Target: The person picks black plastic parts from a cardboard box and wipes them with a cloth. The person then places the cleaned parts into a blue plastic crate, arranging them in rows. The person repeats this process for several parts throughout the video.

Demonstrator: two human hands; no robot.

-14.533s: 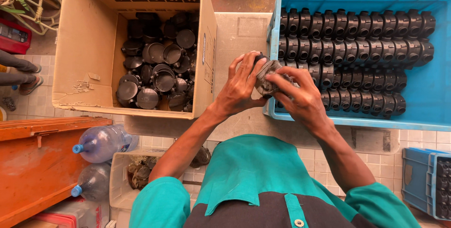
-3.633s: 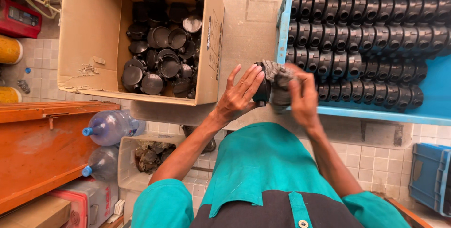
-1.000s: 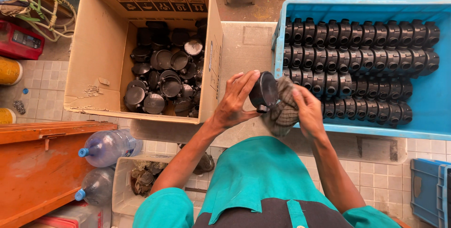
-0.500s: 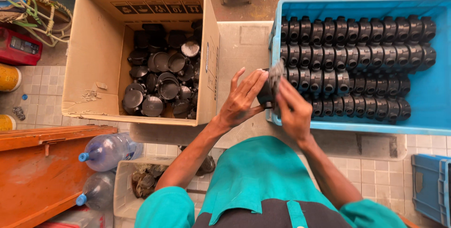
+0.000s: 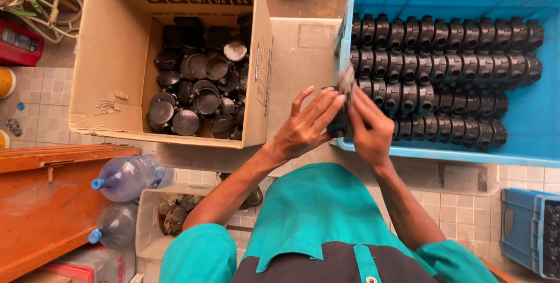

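Crate holds four near-full rows of black fittings, box still roughly a third full of loose ones; my left hand and right hand are clamped together on one fitting and a rag at crate's left edge.

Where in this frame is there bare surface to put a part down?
Free: the right end of the blue plastic crate beyond the rows of black plastic fittings, and the strip between crate and brown cardboard box. Crowded: the box floor.
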